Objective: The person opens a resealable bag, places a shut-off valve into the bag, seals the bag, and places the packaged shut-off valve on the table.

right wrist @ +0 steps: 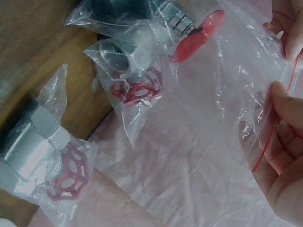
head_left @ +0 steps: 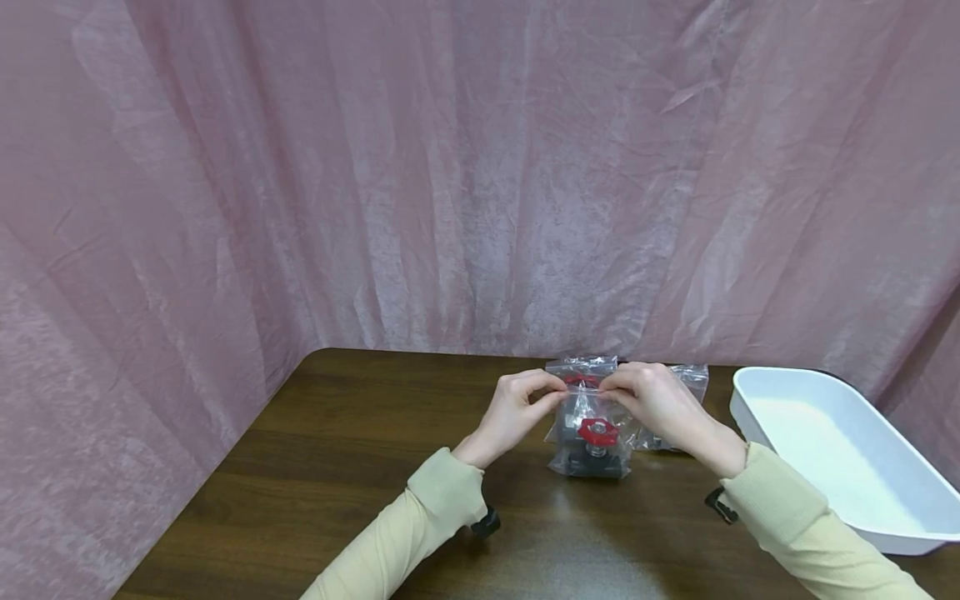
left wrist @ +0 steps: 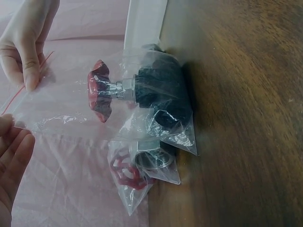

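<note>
A clear zip bag (head_left: 581, 408) stands upright on the table, holding a valve (left wrist: 161, 90) with a dark body and a red handwheel (head_left: 598, 431). Its mouth has a red zip line (left wrist: 16, 99), seen in both wrist views. My left hand (head_left: 517, 412) pinches the left part of the mouth between thumb and fingers. At the right part, my right hand (head_left: 667, 408) pinches the same zip strip, close to the left fingertips. Behind this bag is another bagged valve with a red handwheel (right wrist: 137, 89), partly hidden in the head view.
A third bagged valve (right wrist: 35, 149), with a silver body and red wheel, lies behind my right hand. The white tray (head_left: 810, 454) stands on the right of the brown wooden table (head_left: 360, 442). A pink curtain (head_left: 480, 183) hangs behind the table's far edge.
</note>
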A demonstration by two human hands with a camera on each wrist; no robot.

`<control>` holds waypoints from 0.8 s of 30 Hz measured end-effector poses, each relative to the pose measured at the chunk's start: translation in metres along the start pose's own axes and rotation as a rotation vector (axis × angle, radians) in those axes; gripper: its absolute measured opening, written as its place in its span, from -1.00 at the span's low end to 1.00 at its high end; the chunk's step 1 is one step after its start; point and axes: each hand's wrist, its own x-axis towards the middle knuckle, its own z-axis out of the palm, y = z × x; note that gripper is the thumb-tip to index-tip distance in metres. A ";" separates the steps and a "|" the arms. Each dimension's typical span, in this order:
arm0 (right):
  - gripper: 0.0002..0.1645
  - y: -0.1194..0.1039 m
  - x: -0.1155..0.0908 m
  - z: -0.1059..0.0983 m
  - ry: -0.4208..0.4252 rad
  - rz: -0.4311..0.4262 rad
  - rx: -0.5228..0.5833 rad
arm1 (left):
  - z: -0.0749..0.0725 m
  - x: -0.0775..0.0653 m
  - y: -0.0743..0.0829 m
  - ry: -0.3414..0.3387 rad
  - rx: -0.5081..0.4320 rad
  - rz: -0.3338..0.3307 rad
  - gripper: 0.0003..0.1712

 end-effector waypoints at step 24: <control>-0.82 0.009 -0.009 0.001 0.004 0.092 0.096 | 0.002 0.000 -0.001 0.009 0.013 0.015 -0.94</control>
